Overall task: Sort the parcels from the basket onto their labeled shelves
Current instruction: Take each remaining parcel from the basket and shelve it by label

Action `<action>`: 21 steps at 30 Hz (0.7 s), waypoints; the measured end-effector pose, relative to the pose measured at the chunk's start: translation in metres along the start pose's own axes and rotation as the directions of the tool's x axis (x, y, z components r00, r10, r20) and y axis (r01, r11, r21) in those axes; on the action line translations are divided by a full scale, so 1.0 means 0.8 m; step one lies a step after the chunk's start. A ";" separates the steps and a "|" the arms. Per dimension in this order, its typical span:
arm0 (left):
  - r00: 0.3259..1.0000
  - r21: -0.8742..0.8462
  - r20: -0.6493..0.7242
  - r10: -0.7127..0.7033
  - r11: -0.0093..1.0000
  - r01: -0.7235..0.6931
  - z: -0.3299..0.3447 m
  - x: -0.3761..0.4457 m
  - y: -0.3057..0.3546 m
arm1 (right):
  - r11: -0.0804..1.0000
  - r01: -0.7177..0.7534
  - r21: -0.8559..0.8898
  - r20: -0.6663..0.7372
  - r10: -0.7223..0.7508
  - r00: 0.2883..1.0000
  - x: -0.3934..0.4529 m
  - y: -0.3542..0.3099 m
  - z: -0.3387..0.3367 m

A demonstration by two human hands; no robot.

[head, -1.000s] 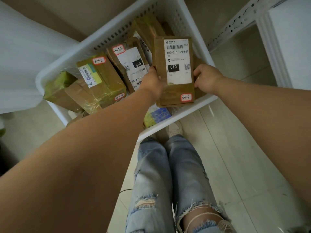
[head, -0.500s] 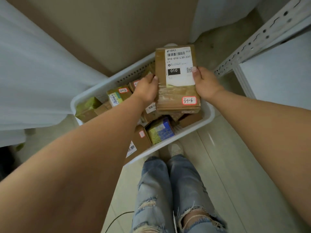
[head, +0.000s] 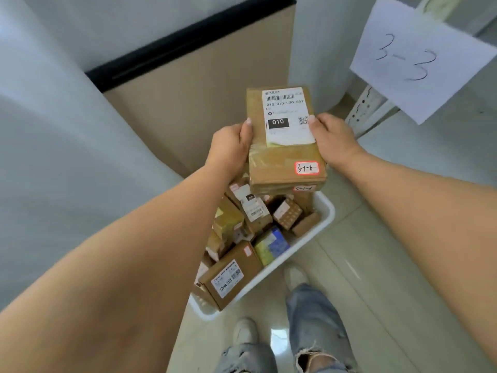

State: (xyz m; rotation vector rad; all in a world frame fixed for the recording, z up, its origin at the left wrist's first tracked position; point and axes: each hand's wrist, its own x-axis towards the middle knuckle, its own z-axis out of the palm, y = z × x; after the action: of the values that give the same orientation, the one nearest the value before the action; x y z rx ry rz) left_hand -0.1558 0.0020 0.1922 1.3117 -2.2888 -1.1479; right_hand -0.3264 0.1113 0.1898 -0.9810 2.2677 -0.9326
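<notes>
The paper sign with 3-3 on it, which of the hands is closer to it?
The right hand. It grips the parcel's right edge, just below and left of the sign. The left hand holds the parcel's far edge, farther from the sign.

basket point(head: 321, 230) far end hidden behind held parcel point(head: 282, 157), shelf sign point(head: 419, 57) cut off at right edge

pale glossy floor tiles point(head: 376, 278), white wall point(head: 53, 130), tan black-edged panel point(head: 201, 84).
</notes>
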 end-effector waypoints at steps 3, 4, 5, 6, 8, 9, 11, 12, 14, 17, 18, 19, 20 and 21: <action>0.988 -0.029 -0.051 0.144 0.989 -0.145 -0.055 -0.018 0.041 | 0.996 0.063 0.065 -0.131 -0.054 0.990 -0.039 -0.057 -0.036; 0.976 -0.020 -0.079 0.202 0.979 -0.204 -0.074 -0.024 0.059 | 0.994 0.087 0.068 -0.174 -0.074 0.982 -0.051 -0.077 -0.051; 0.961 -0.023 -0.104 0.255 0.966 -0.258 -0.093 -0.030 0.079 | 0.992 0.110 0.065 -0.217 -0.093 0.972 -0.063 -0.098 -0.068; 0.945 -0.036 -0.126 0.302 0.951 -0.308 -0.112 -0.036 0.101 | 0.989 0.134 0.066 -0.258 -0.112 0.960 -0.075 -0.119 -0.086; 0.902 -0.032 -0.168 0.397 0.913 -0.407 -0.148 -0.047 0.146 | 0.981 0.182 0.075 -0.322 -0.149 0.935 -0.096 -0.159 -0.123; 0.877 -0.004 -0.187 0.443 0.892 -0.452 -0.166 -0.054 0.169 | 0.976 0.203 0.077 -0.350 -0.165 0.922 -0.107 -0.178 -0.142; 0.833 0.048 -0.201 0.516 0.854 -0.518 -0.197 -0.066 0.218 | 0.969 0.241 0.062 -0.416 -0.194 0.889 -0.128 -0.215 -0.183; 0.813 0.058 -0.207 0.545 0.836 -0.546 -0.211 -0.073 0.243 | 0.964 0.260 0.047 -0.453 -0.212 0.866 -0.138 -0.233 -0.203; 0.769 0.052 -0.232 0.596 0.797 -0.602 -0.239 -0.089 0.293 | 0.953 0.303 0.024 -0.521 -0.247 0.817 -0.159 -0.267 -0.248; 0.681 0.028 -0.271 0.680 0.713 -0.701 -0.272 -0.112 0.366 | 0.935 0.355 -0.018 -0.618 -0.290 0.730 -0.193 -0.310 -0.317; 0.659 0.025 -0.278 0.699 0.691 -0.723 -0.280 -0.120 0.389 | 0.932 0.361 -0.038 -0.642 -0.299 0.705 -0.205 -0.322 -0.338; 0.643 0.028 -0.278 0.714 0.675 -0.738 -0.286 -0.127 0.411 | 0.931 0.362 -0.055 -0.661 -0.305 0.685 -0.216 -0.331 -0.359; 0.630 0.034 -0.274 0.727 0.662 -0.749 -0.291 -0.135 0.432 | 0.930 0.359 -0.072 -0.677 -0.310 0.668 -0.229 -0.338 -0.378; 0.617 0.039 -0.270 0.739 0.648 -0.760 -0.293 -0.143 0.452 | 0.931 0.355 -0.085 -0.689 -0.312 0.654 -0.241 -0.343 -0.396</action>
State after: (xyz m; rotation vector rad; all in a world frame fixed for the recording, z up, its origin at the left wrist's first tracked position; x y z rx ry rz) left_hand -0.1795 0.0781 0.6310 0.3123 -2.1800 -0.6856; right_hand -0.2980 0.2442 0.6304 -1.1909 2.6669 -1.7752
